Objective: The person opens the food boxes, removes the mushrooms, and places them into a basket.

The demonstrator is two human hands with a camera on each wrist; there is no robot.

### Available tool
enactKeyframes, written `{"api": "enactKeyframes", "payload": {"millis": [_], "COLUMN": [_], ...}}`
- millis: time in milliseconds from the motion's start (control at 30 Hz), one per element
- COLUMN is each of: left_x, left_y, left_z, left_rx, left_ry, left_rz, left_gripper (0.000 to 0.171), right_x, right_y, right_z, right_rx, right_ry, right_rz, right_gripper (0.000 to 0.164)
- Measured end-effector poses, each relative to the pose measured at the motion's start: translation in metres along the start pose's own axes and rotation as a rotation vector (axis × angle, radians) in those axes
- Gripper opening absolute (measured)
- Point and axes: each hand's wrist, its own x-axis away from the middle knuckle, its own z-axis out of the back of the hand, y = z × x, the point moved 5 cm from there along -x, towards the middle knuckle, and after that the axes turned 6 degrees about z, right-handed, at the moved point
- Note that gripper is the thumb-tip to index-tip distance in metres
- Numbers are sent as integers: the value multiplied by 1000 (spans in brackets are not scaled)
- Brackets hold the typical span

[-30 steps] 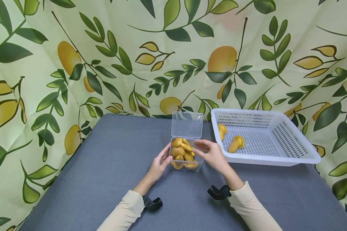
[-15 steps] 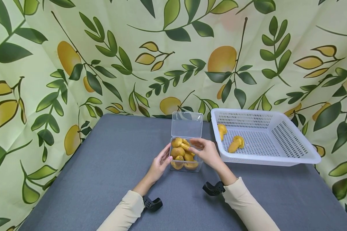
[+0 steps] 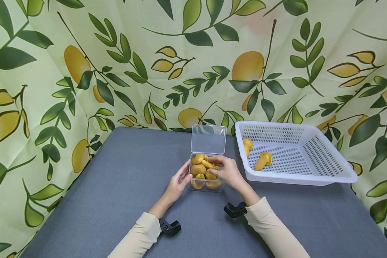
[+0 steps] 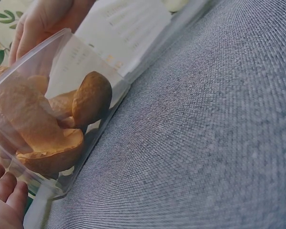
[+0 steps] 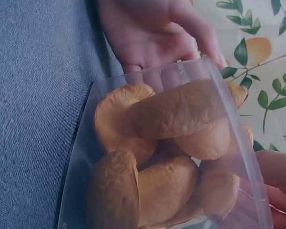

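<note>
A clear plastic box [image 3: 208, 189] full of yellow-brown mushrooms [image 3: 198, 170] stands on the table, its hinged lid [image 3: 208, 139] raised at the back. My left hand [image 3: 176, 184] rests along the box's left wall, fingers stretched out flat and thumb at the front corner. My right hand [image 3: 228, 173] reaches over the right rim. Its thumb and fingers pinch at the stem end of a mushroom [image 3: 208, 164] lying on top of the heap. Through the wall, the right wrist view shows mushrooms [image 5: 167, 188] packed together, with the left hand [image 5: 148, 38] behind them.
To the right stands a white perforated plastic basket [image 3: 303, 178], with one mushroom [image 3: 263, 161] on its floor and another [image 3: 247, 146] by its left wall. A dark grey cloth [image 3: 116, 200] covers the table. Behind hangs a leaf-and-fruit printed curtain [image 3: 209, 104].
My right hand has moved left, further over the box, and its fingers have drawn in at the top mushroom. The left hand and the basket have stayed in place.
</note>
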Motion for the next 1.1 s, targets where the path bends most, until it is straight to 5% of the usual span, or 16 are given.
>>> {"api": "enactKeyframes", "payload": {"millis": [433, 800, 1100], "left_x": [1, 1, 1], "left_y": [2, 3, 3], "left_z": [0, -1, 0], "left_rx": [9, 29, 22], "left_ry": [-4, -6, -14], "left_rz": [-13, -13, -14], "left_gripper": [56, 56, 56], "right_x": [0, 4, 7], "right_y": [4, 2, -1], "right_z": [-2, -1, 5], "right_rx": [69, 61, 33], "right_ry": [19, 135, 200], "right_rz": [40, 111, 79], "right_gripper": [28, 25, 26]}}
